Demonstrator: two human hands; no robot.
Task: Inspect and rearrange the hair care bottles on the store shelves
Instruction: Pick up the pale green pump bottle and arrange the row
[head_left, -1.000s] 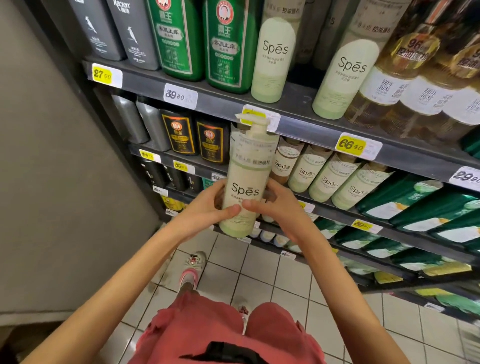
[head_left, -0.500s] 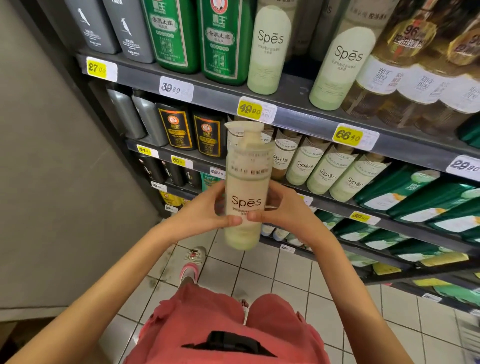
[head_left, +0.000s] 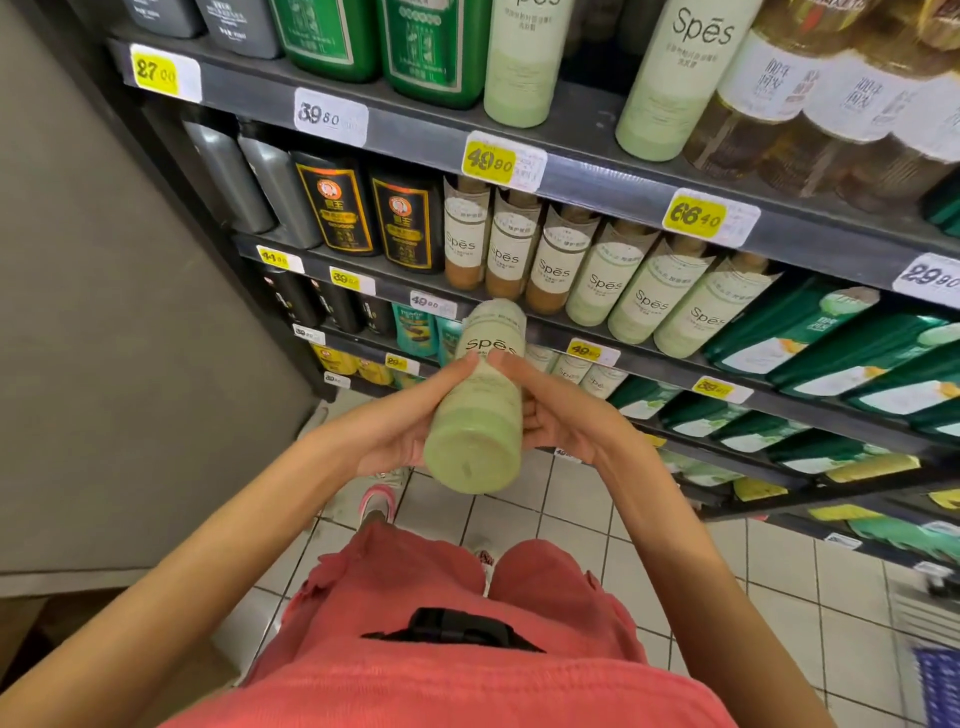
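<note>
Bottle: gripped between the hands, left hand at its 9 o'clock, right hand at 3, fingers curled round it. Long axis is laid base toward the camera, cap toward the shelf at 12. Matching row is shelved at 1 o'clock, judged nearer the right hand.

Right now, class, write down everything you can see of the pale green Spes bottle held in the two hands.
The Spes bottle is a pale green cylinder, plastic by its look, with dark lettering. It is tilted, its round base toward the camera and its top pointing at the shelves; its cap cannot be made out. The left hand and right hand grip its sides, thumbs near the logo.
</note>
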